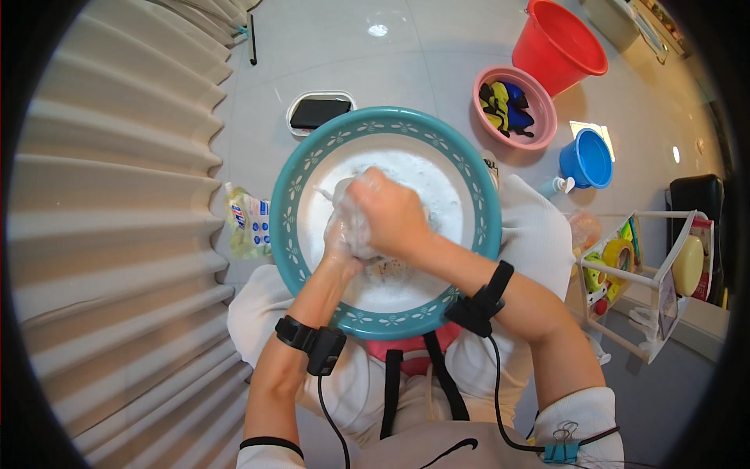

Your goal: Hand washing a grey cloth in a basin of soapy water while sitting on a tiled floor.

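Observation:
A teal-rimmed basin (281,217) with white leaf-like patterns stands between my knees, holding sudsy water (433,176). Over the water, my left hand (338,243) and my right hand (391,214) press together around a wet, lathered white cloth (353,225). My right hand lies on top in a fist, its fingers blurred. Most of my left hand's fingers are hidden behind the cloth and foam. Small dark specks show in the suds below my wrists.
Pleated curtains (123,223) hang at left, beside a detergent pouch (246,220). Beyond the basin lies a black phone-like object (319,113) on a white tray. At right stand a pink basin (477,111) with cloths, a red bucket (545,53), a blue bucket (577,161) and a white rack (621,274).

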`<state>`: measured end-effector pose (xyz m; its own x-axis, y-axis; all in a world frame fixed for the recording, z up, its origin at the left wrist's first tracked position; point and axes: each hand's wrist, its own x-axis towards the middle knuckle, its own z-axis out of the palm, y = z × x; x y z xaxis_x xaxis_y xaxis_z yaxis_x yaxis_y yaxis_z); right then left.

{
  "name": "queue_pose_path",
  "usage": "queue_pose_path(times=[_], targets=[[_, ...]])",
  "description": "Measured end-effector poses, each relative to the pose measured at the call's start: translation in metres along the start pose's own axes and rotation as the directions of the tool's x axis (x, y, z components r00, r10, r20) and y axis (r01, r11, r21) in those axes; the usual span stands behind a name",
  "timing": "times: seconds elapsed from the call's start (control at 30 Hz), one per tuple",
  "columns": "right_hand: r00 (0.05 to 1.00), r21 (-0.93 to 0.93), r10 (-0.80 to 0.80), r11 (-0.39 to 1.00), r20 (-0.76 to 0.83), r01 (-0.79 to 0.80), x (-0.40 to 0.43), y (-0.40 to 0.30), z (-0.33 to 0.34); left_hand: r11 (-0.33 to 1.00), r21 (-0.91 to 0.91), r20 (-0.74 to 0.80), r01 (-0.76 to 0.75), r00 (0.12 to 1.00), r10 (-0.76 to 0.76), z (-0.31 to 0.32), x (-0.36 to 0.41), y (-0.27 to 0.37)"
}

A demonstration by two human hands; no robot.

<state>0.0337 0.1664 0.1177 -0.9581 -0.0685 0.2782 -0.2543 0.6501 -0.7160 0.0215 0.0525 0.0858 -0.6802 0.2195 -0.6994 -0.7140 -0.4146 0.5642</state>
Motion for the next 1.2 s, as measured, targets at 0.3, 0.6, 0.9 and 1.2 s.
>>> queue_pose_path(times=[0.3,0.6,0.9,1.2], targets=[[0.818,0.791,0.255,0.224,0.516,-0.569,0.002,0.033,0.002,0.989,0.055,0.156,-0.134,0.98,0.124,-0.021,-0.016,0.021],[0.977,0.024,-0.204,0.978,-0.059,0.205,-0.044,-0.025,0.003,0.956,-0.209,0.35,0.208,0.928,-0.126,-0.04,0.018,-0.014],[0.966,0.383,0.235,0.887,0.106,-0.258,0.002,0.022,-0.006,0.993,0.027,0.061,-0.117,0.992,0.115,0.001,-0.018,0.007],[0.944,0.176,-0.29,0.932,-0.156,0.316,-0.025,-0.013,-0.005,0.985,-0.126,-0.023,-0.116,0.993,0.114,-0.008,-0.019,0.037]])
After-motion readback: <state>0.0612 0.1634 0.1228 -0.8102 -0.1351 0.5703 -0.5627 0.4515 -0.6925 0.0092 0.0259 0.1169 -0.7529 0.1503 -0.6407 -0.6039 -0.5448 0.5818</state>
